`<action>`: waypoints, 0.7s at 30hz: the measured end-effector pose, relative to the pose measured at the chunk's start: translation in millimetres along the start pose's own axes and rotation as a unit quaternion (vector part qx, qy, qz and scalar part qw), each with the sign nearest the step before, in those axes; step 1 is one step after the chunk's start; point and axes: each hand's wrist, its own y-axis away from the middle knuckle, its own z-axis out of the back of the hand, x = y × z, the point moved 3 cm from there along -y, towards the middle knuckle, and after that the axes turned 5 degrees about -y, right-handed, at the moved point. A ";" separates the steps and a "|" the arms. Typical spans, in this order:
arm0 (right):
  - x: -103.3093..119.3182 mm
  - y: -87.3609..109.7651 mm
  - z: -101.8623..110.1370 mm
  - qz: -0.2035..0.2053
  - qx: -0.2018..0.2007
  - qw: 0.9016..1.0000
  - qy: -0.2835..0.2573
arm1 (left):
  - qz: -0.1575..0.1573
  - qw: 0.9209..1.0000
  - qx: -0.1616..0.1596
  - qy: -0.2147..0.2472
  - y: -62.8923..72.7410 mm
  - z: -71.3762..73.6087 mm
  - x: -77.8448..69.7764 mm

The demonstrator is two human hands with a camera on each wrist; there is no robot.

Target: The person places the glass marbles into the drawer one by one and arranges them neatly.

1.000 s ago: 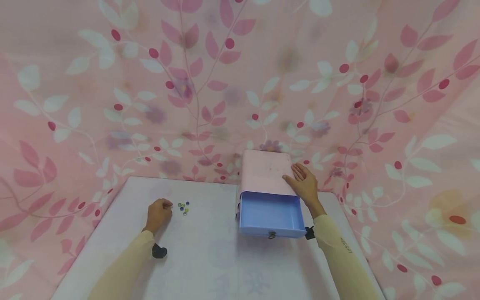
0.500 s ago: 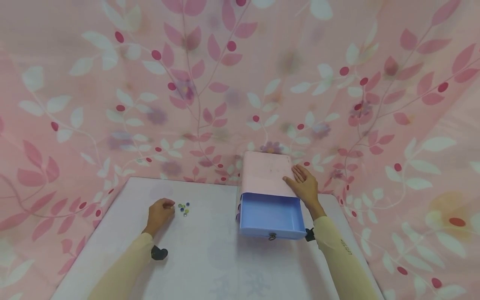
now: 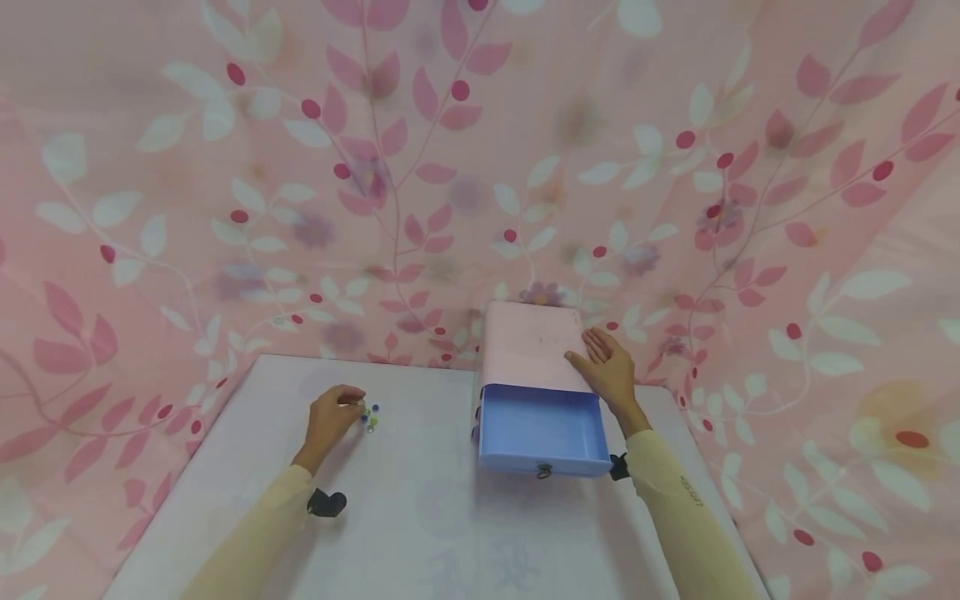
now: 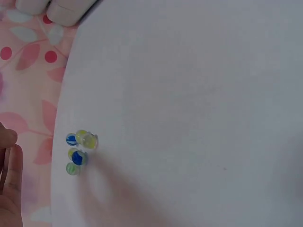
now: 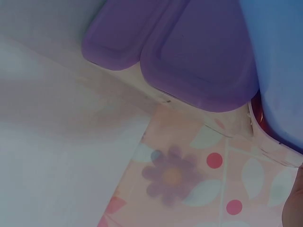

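A small cluster of glass marbles [image 3: 373, 422], blue, yellow and greenish, lies on the white table. My left hand [image 3: 330, 425] reaches over their left side, thumb and forefinger slightly apart; the hand hides part of the cluster. In the left wrist view, fingertips of the left hand [image 4: 12, 177] show at the left edge, beside the marbles [image 4: 79, 158], with nothing visible between them. My right hand [image 3: 611, 373] rests against the right side of a pink drawer cabinet [image 3: 532, 346], its thumb on the top. The cabinet's blue top drawer [image 3: 517, 464] is pulled out, its inside bare.
Purple drawers [image 5: 199, 61] below the blue one are pushed in, seen in the right wrist view. The white table [image 3: 405, 500] ends at a pink floral curtain [image 3: 420, 208] behind the cabinet. A small metal ring pull [image 3: 544, 472] hangs on the blue drawer's front.
My left hand has moved right, from beside the marbles to over their left edge, and its thumb and forefinger have parted. My right hand and the drawer have stayed in place.
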 end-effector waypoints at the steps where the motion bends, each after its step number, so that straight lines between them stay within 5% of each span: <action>1: 0.2 0.2 -0.3 0.000 0.000 1.000 -0.002 | -0.003 1.000 0.000 -0.003 -0.8 0.3 -3.1; 11: 1.8 2.6 -1.1 -0.005 -0.006 1.000 0.005 | -0.043 0.998 0.017 0.045 -6.3 -0.4 -35.4; 21: 3.2 0.4 -2.6 -0.009 -0.005 1.000 0.002 | -0.071 0.987 0.048 0.137 -1.2 -4.5 -70.5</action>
